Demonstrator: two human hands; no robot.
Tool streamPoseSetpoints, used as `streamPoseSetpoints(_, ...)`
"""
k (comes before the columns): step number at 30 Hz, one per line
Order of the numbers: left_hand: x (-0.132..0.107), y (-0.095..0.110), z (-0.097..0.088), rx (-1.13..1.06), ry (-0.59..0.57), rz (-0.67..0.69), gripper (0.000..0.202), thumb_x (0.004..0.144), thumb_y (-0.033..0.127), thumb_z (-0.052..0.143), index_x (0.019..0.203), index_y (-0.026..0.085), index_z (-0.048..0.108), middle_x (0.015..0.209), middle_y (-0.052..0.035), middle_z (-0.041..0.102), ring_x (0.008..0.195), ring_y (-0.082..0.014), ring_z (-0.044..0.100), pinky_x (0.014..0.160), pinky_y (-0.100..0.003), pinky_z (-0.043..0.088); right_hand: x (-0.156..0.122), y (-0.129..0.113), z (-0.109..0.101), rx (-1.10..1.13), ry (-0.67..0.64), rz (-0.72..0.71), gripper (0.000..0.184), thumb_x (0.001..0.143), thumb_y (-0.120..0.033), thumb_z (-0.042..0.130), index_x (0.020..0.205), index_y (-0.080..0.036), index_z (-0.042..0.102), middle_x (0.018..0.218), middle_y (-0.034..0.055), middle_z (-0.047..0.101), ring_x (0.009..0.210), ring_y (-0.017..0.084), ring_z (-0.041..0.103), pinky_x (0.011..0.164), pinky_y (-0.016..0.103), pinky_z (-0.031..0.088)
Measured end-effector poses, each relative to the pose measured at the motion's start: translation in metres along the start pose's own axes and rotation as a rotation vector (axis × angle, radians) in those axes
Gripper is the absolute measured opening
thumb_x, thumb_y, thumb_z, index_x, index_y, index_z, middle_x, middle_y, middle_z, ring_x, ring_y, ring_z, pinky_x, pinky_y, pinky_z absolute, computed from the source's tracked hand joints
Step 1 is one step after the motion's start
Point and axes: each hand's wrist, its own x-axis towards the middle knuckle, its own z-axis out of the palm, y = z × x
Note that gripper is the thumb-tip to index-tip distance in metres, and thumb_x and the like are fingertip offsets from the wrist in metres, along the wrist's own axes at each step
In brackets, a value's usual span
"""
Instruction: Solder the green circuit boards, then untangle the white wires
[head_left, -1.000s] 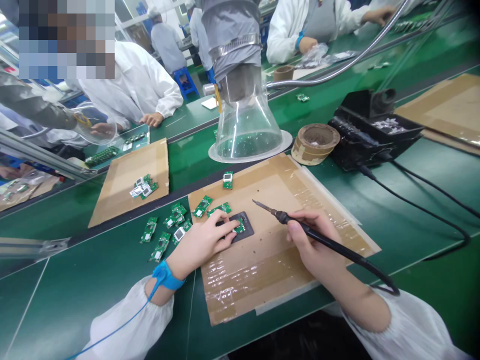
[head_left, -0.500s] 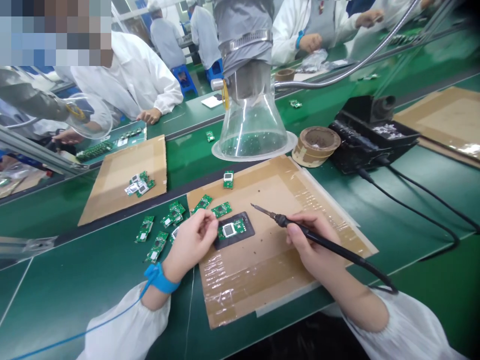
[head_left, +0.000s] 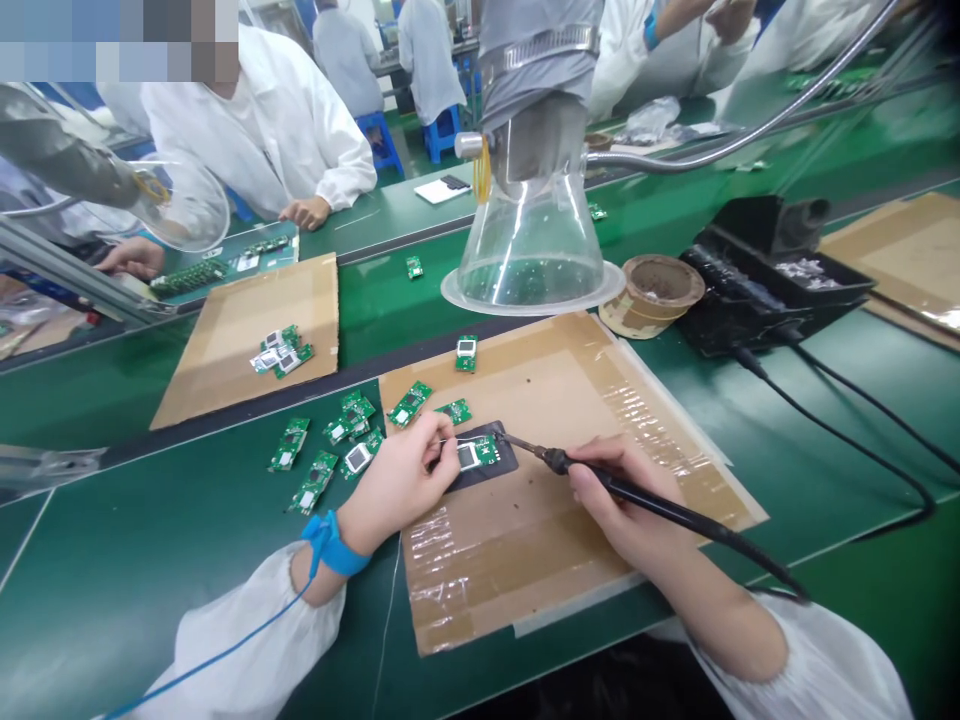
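Note:
My right hand [head_left: 630, 500] grips a black soldering iron [head_left: 682, 517] like a pen, its tip at the right end of a green circuit board [head_left: 487, 450]. That board lies on a small black pad [head_left: 480, 477] on a taped cardboard sheet [head_left: 540, 570]. My left hand [head_left: 409, 470] is pinched over the board's left end, hiding part of it. From its fingertips a thin solder wire [head_left: 471, 438] reaches toward the iron's tip. A blue strap [head_left: 335, 545] circles my left wrist. Several loose circuit boards [head_left: 313, 482] lie left of and behind this hand.
A clear fume hood [head_left: 532, 250] hangs above the cardboard's far edge. At right stand a tape roll [head_left: 652, 315] and a black iron stand [head_left: 750, 290] with cables. Another cardboard sheet [head_left: 247, 320] bears boards at left. A co-worker [head_left: 262, 130] sits across the green conveyor.
The iron's tip has come down and left to the board's right end. My left hand has shifted right over the board, bringing the solder wire across it. The view has moved slightly.

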Motion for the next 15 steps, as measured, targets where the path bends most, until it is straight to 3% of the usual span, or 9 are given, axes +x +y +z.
streamPoseSetpoints(15, 0.0035, -0.0010, 0.0069, 0.002, 0.007, 0.075, 0.007, 0.100, 0.017, 0.053, 0.095, 0.020, 0.057, 0.066, 0.0078, 0.038, 0.057, -0.0092, 0.045, 0.059, -0.024, 0.035, 0.0048, -0.0047, -0.0003, -0.079, -0.015, -0.105, 0.007, 0.098, -0.030, 0.070, 0.104, -0.028, 0.066, 0.085, -0.0012, 0.072, 0.071, 0.015, 0.071, 0.065, 0.028, 0.056)
